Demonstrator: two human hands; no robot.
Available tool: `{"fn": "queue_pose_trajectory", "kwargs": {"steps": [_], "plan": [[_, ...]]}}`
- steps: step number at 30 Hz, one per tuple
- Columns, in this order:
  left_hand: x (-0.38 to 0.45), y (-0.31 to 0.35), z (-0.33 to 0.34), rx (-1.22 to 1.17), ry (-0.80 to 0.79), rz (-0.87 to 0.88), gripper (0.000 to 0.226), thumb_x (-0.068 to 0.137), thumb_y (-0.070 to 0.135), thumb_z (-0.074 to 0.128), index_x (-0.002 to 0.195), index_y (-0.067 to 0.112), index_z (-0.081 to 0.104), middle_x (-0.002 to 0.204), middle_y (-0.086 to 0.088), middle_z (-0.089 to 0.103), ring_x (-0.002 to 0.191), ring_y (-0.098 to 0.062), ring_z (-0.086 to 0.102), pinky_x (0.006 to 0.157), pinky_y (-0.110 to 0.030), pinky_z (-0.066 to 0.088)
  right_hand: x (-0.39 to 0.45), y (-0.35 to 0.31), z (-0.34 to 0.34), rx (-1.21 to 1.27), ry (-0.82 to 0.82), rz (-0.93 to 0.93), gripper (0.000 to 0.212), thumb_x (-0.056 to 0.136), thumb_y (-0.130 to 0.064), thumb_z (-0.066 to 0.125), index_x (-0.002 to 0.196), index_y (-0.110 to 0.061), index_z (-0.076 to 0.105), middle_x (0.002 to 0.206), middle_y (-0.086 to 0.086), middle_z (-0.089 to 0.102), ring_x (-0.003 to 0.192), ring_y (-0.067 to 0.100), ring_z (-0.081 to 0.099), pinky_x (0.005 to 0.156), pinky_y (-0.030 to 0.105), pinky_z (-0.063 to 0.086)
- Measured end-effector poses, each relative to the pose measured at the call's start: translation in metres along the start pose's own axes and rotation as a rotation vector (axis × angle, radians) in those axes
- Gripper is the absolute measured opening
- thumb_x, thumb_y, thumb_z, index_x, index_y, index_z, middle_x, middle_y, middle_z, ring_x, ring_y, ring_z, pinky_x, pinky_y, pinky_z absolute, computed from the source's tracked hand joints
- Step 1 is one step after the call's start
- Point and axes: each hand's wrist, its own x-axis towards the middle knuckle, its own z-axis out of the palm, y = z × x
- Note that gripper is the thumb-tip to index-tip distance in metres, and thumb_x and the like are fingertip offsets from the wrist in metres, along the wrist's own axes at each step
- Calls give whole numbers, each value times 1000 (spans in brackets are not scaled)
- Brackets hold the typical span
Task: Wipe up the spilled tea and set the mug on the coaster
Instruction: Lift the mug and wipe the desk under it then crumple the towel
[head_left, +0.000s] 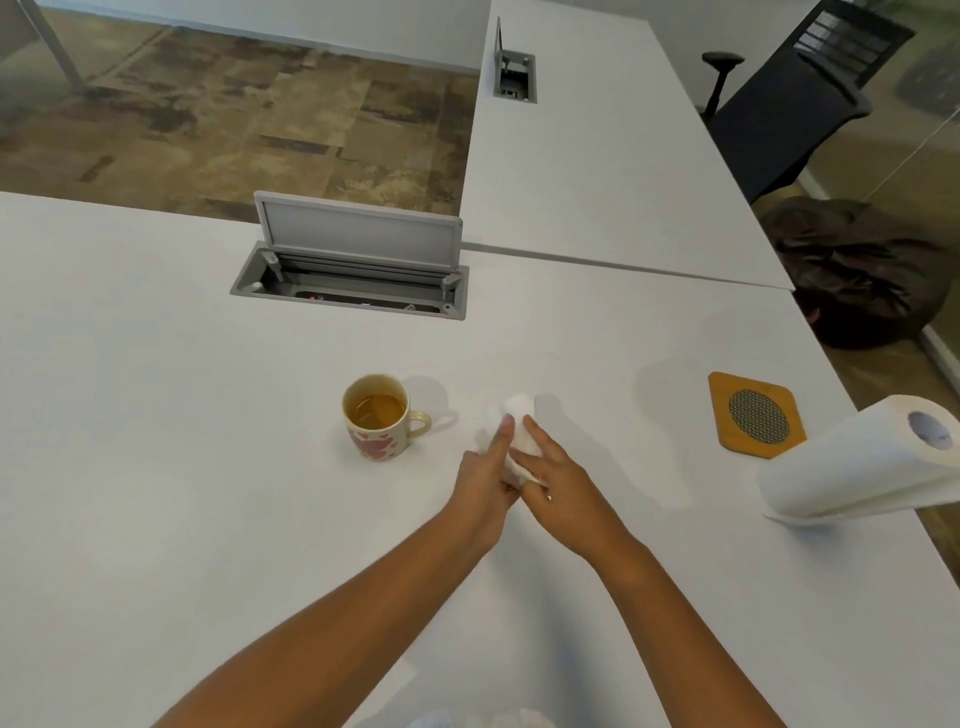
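A cream mug (382, 415) with pink hearts stands upright on the white table (156, 415), part full of tea, its handle pointing right. To its right, both hands meet over a crumpled white paper towel (519, 415). My left hand (488, 473) and my right hand (556, 467) each hold the towel between their fingers, just above or on the tabletop. A wooden coaster (756, 415) with a dark mesh centre lies far to the right. I cannot make out spilled tea on the table.
A paper towel roll (852, 462) lies on its side at the table's right edge, near the coaster. An open grey cable box (353, 275) is sunk into the table behind the mug. A second desk, a black chair (784, 104) and a dark beanbag (862, 270) stand beyond.
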Motion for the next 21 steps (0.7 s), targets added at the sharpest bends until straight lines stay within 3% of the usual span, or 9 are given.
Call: {"fn": "queue_pose_trajectory", "kwargs": {"steps": [2, 4, 6, 9, 11, 14, 16, 19, 21], "plan": [[-1, 0, 0, 75, 115, 57, 40, 92, 14, 51, 131, 8, 44, 119, -15, 61, 106, -30, 61, 90, -44, 52, -2, -8, 0, 148, -44, -13, 45, 94, -46, 42, 138, -35, 40, 153, -25, 18, 134, -6, 26, 100, 8, 29], [1, 4, -3, 70, 191, 53, 43, 92, 4, 47, 134, 7, 38, 128, -20, 53, 113, -37, 54, 94, -52, 48, -1, -14, -2, 448, 86, 72, 60, 85, -55, 42, 141, -35, 34, 147, -22, 28, 137, 2, 30, 102, 8, 32], [0, 10, -4, 93, 224, 34, 43, 94, 6, 44, 135, 8, 34, 133, -18, 48, 118, -36, 50, 98, -51, 46, 5, -14, -6, 741, 246, 220, 65, 84, -50, 45, 144, -37, 23, 149, -13, 29, 139, 11, 31, 113, 28, 30], [-8, 14, 1, 251, 89, 78, 36, 94, 13, 47, 129, 11, 41, 129, -16, 52, 114, -31, 53, 93, -46, 49, 10, -9, -9, 1143, 5, 248, 56, 93, -29, 50, 145, -22, 28, 149, 10, 37, 135, 27, 40, 112, 49, 31], [-11, 19, 4, 489, 5, 94, 34, 90, 21, 53, 122, 11, 46, 126, -17, 56, 109, -30, 55, 86, -42, 51, 9, -8, -5, 1326, -94, 194, 49, 92, -9, 49, 140, -13, 37, 139, 17, 49, 128, 33, 47, 106, 54, 37], [-1, 42, 4, 927, 33, 147, 36, 87, 27, 59, 116, 9, 49, 123, -16, 57, 100, -24, 55, 75, -33, 46, 11, -3, -5, 1497, 63, 220, 50, 83, 7, 48, 128, -13, 50, 121, 12, 64, 110, 26, 62, 90, 39, 53], [9, 66, -7, 1234, 161, 277, 50, 83, 34, 63, 123, 8, 46, 127, -12, 51, 108, -24, 52, 81, -31, 41, 12, 5, -8, 1532, 167, 276, 49, 82, 13, 43, 118, -16, 57, 110, 7, 68, 96, 20, 69, 75, 28, 58], [20, 111, -41, 1781, 296, 505, 78, 72, 48, 69, 134, 15, 36, 145, -9, 33, 129, -30, 37, 99, -45, 37, 10, 21, -9, 1535, 272, 406, 48, 86, 15, 37, 121, -12, 56, 107, 7, 67, 85, 18, 72, 65, 24, 58], [28, 131, -65, 2063, 289, 385, 103, 65, 56, 72, 144, 20, 17, 156, -7, 11, 141, -34, 13, 107, -58, 25, 9, 27, -7, 1546, 298, 463, 48, 87, 15, 37, 125, -11, 54, 107, 8, 67, 85, 19, 72, 62, 24, 58]]}}
